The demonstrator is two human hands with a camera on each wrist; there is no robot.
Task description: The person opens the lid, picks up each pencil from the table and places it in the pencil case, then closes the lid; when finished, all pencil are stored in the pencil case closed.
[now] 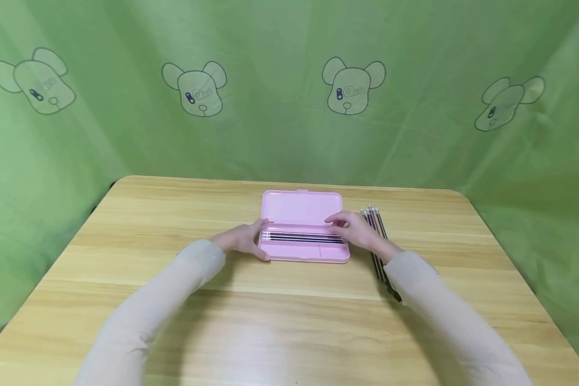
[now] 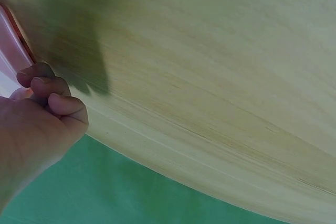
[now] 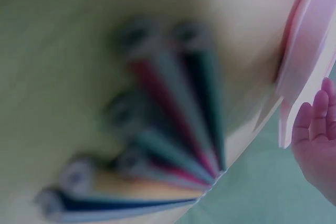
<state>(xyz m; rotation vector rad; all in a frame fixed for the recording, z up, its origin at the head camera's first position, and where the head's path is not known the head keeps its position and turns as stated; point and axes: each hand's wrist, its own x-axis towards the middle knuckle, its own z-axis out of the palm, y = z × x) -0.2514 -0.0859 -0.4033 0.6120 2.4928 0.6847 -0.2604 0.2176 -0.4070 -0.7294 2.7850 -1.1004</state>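
Observation:
A pink pencil case (image 1: 289,251) lies on the table with its lid (image 1: 301,208) folded back. Several dark striped pencils (image 1: 299,237) rest lengthwise in its long compartment, pale ends at the left. My left hand (image 1: 243,238) holds the case's left end, thumb at the front corner and fingers farther back; the left wrist view shows those fingers bent beside the pink edge (image 2: 10,45). Over the case's right end is my right hand (image 1: 357,228), fingers loosely bent near the pencils' right ends. In the right wrist view its fingers (image 3: 318,114) look relaxed, with nothing seen in them.
A bundle of several loose pencils (image 1: 380,222) lies right of the case, partly beneath my right forearm; their close ends are blurred in the right wrist view. The wooden table (image 1: 251,321) ends at a green curtain (image 1: 275,134) printed with bear heads.

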